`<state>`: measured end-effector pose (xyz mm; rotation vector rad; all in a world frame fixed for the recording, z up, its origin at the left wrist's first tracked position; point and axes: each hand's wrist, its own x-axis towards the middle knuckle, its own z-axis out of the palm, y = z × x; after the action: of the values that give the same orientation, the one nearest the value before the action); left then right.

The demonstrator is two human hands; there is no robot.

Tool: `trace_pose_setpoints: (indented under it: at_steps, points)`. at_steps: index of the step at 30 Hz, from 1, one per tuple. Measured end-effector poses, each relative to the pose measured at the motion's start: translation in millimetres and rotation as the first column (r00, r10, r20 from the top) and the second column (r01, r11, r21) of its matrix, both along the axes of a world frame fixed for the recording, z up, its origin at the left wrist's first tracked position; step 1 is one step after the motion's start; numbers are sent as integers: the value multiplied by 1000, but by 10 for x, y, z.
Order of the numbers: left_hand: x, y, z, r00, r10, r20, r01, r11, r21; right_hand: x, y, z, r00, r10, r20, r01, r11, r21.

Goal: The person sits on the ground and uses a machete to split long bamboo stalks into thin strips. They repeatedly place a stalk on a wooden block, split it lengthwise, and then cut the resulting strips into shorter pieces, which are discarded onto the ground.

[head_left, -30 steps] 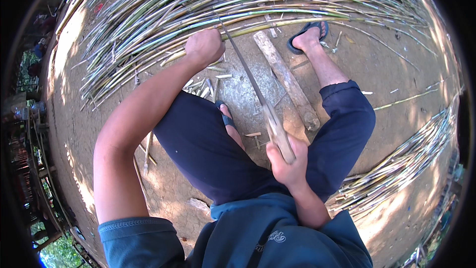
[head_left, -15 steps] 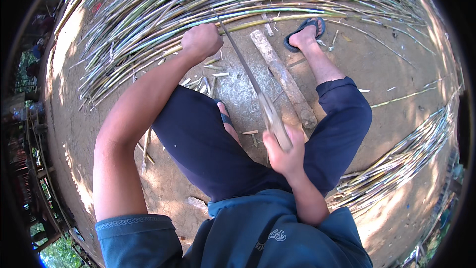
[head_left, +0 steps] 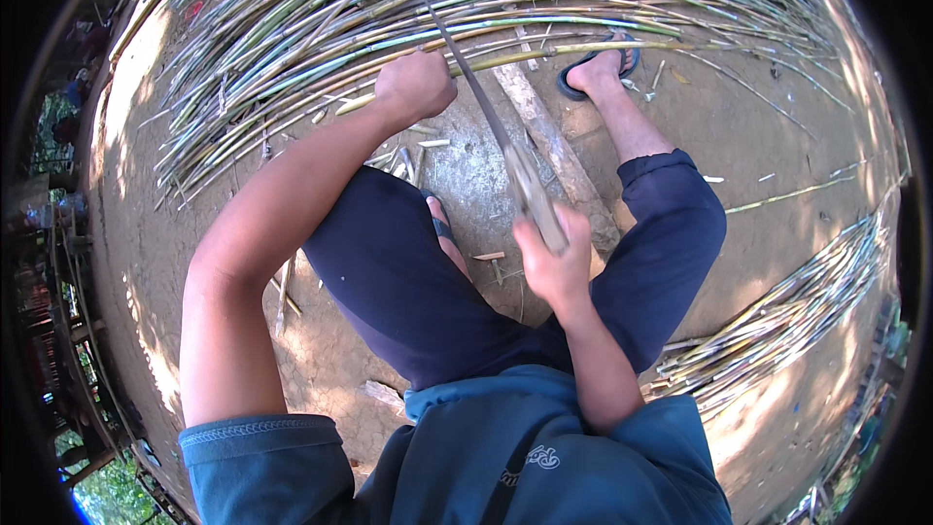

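My left hand (head_left: 416, 87) is a closed fist around a yellow-green cane stalk (head_left: 573, 51), which stretches out on both sides of it in front of the big pile. In my right hand (head_left: 556, 258) is the pale handle of a long knife (head_left: 501, 131), gripped between my knees. Its dark, narrow blade slants up and left, passing just right of my left fist, with the tip over the piled stalks. From this angle I cannot tell whether the blade touches the held stalk. Below it lies a rough wooden log (head_left: 549, 141) on the ground.
A wide pile of long cane stalks (head_left: 321, 15) spreads across the far side. Another bundle (head_left: 777, 316) lies at the right. Short cut pieces (head_left: 413, 163) are scattered near my left foot. My sandalled right foot (head_left: 601, 68) rests past the log's far end.
My left hand has shifted right and slightly nearer, and the held stalk has come closer, away from the pile. My right hand has moved a little forward with the knife.
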<state>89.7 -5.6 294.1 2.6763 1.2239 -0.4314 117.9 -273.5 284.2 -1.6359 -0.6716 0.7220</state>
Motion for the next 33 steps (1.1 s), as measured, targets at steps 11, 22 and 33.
trace_pose_setpoints:
  at_steps: [11, 22, 33]
  points:
    - [43, 36, -44, 990, -39, 134, 27, 996, 89, 29, 181, 3, 1000, -8, 25, 7, 998, 66]
    - [-31, 166, -121, 994, -18, 107, 14, 999, 40, -226, -582, 223, 1000, 2, -2, -2, 1000, 12]
    - [-152, 44, -26, 979, -116, 166, 113, 993, 26, -79, -96, -72, 999, -2, 35, 2, 1000, 6]
